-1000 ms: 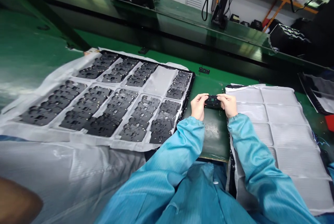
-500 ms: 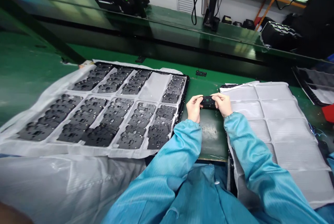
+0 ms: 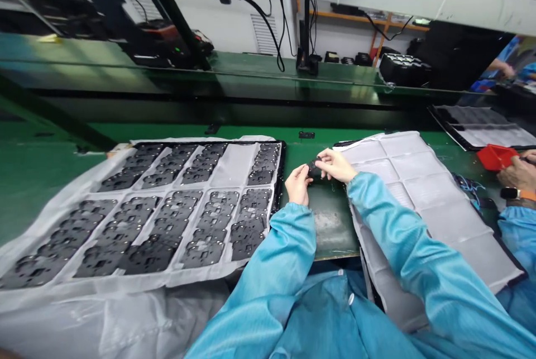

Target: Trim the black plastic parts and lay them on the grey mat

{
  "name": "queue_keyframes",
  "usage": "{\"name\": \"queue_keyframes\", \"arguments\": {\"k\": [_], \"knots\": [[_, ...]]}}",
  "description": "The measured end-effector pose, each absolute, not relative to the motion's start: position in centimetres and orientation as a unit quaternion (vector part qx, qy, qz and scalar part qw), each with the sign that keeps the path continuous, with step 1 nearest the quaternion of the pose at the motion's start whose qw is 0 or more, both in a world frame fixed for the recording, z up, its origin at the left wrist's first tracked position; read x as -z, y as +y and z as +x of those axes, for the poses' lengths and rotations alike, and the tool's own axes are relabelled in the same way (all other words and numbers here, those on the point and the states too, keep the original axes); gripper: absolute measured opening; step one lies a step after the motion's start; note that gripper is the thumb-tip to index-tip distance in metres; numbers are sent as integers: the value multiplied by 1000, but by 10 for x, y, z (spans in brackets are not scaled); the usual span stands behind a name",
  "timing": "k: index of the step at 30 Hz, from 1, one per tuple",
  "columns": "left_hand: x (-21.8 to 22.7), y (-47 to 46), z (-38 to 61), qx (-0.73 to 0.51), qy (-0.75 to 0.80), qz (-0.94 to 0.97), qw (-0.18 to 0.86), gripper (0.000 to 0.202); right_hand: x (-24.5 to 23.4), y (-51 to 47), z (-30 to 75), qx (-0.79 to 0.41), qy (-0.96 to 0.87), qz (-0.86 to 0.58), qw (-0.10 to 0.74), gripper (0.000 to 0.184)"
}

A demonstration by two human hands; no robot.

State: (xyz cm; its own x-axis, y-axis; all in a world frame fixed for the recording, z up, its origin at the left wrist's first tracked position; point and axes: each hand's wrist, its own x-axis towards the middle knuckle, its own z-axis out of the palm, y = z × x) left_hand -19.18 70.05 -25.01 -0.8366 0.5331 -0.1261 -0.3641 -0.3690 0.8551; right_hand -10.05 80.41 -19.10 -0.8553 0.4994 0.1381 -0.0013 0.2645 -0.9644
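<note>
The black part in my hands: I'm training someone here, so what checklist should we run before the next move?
1. Left hand gripping the black part: ok.
2. Right hand gripping it too: ok.
3. Part's surface unmarked: cannot tell; fingers cover some of it.
4. Co-worker's hand clear of yours: ok, over by the red object.
5. Small dark piece on the green bench apart from the held part: ok, it lies beyond your hands.

head camera, sole view, worn on the person's head | landmark: small flat black part (image 3: 314, 167) | stands: above it, on its near side | faces: forward and down, centred just left of it | range: near, shiny blue fabric sleeves (image 3: 280, 264) large on its near side | reach: well beyond it, to orange metal shelving (image 3: 340, 15)
</note>
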Motion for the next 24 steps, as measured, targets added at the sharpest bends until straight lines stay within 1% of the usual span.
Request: {"name": "queue_keyframes", "arguments": {"k": [2, 3, 5, 7, 8, 10, 12, 16, 18, 22, 24], "knots": [[249, 697, -188, -808, 511, 130, 263, 43, 179, 817, -91, -575, -784, -144, 183, 37], [249, 696, -186, -797, 520, 160, 262, 41, 173, 827, -86, -566, -786, -157, 194, 38], [249, 693, -181, -774, 531, 212, 271, 38, 162, 855, -74, -531, -780, -206, 259, 36], [249, 693, -177, -760, 532, 235, 288, 37, 154, 886, -65, -477, -782, -243, 319, 26], [250, 693, -176, -757, 534, 239, 291, 36, 152, 900, -62, -449, -791, -253, 331, 22], [253, 693, -175, -754, 540, 242, 285, 34, 153, 920, -60, -402, -818, -259, 321, 22], [256, 696, -175, -746, 555, 250, 269, 32, 161, 929, -64, -374, -843, -252, 293, 23], [263, 708, -181, -727, 581, 274, 242, 25, 188, 927, -78, -349, -869, -231, 262, 12], [265, 719, -188, -720, 602, 279, 205, 19, 201, 927, -79, -336, -874, -234, 262, 9], [265, 751, -212, -678, 670, 291, 80, 10, 217, 929, -73, -284, -877, -250, 296, 18], [261, 771, -228, -663, 686, 296, 55, 9, 221, 929, -70, -244, -884, -246, 313, 17]]}}
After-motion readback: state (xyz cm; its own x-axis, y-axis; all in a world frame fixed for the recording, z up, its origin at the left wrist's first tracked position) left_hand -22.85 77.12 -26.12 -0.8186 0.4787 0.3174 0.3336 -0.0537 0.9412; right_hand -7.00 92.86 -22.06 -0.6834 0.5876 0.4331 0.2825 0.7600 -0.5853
